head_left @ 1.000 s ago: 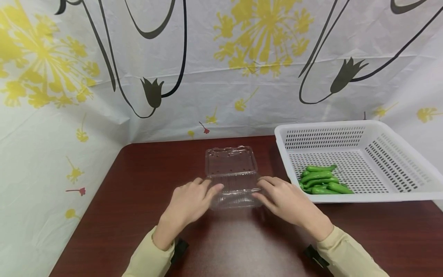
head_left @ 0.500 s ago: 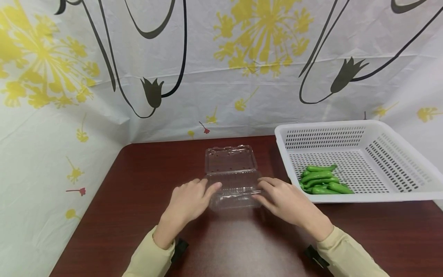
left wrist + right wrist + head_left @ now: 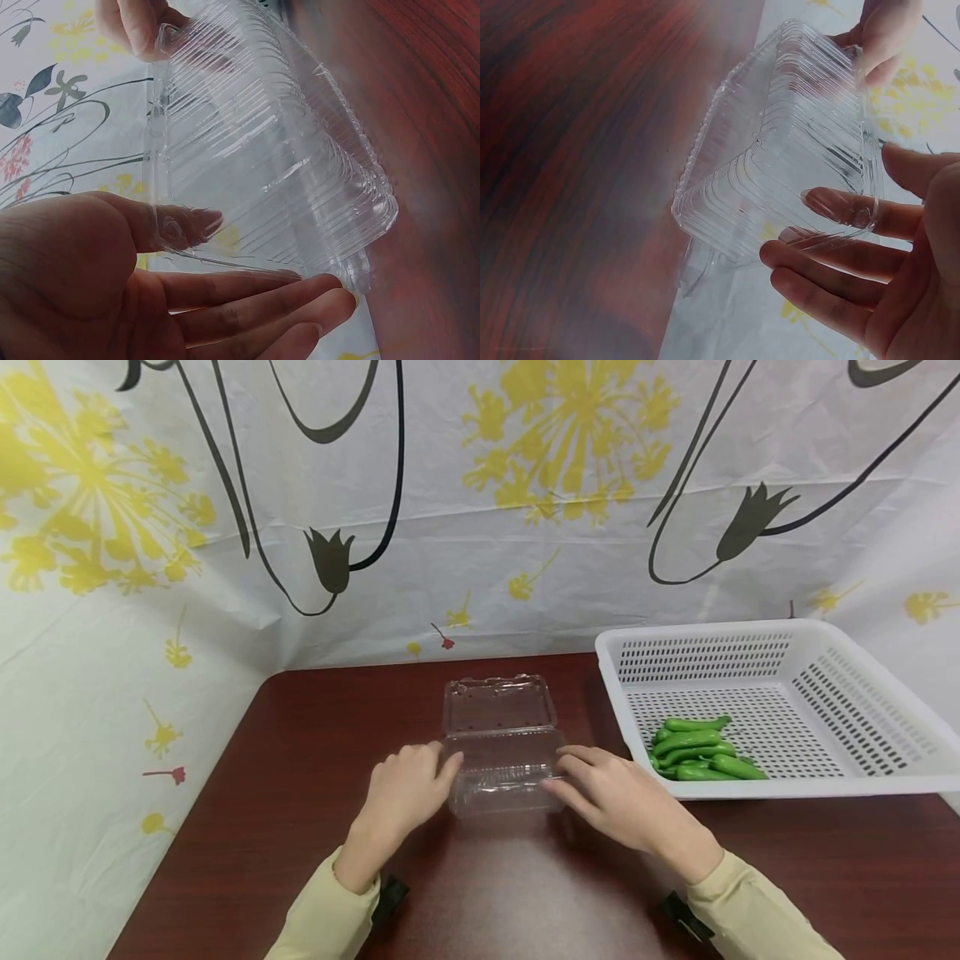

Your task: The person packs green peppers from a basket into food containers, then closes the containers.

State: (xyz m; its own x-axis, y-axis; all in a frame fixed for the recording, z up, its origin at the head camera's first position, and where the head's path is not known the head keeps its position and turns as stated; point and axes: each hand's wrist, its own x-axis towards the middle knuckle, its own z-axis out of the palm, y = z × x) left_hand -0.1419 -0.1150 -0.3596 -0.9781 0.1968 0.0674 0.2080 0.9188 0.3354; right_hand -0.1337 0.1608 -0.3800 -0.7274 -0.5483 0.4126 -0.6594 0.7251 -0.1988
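A clear plastic clamshell container (image 3: 501, 795) stands at mid table in the head view, its lid (image 3: 498, 706) folded back toward the wall. I see nothing inside it. My left hand (image 3: 405, 789) holds its left side. In the left wrist view, the thumb (image 3: 196, 223) shows through the plastic at a corner, and the fingers (image 3: 255, 315) lie along the outside. The right side is held by my right hand (image 3: 618, 793). In the right wrist view, some of its fingers (image 3: 832, 206) show through the clear wall, with the thumb (image 3: 909, 166) near the rim.
A white perforated plastic basket (image 3: 873, 785) sits at the right of the dark red table (image 3: 330, 718). Several green peppers (image 3: 693, 752) lie in its near left corner. A patterned white sheet (image 3: 435, 577) hangs behind and beside the table.
My left hand has shifted slightly left, its thumb drawn back from over the container to its left edge. The right hand and the container have barely moved.
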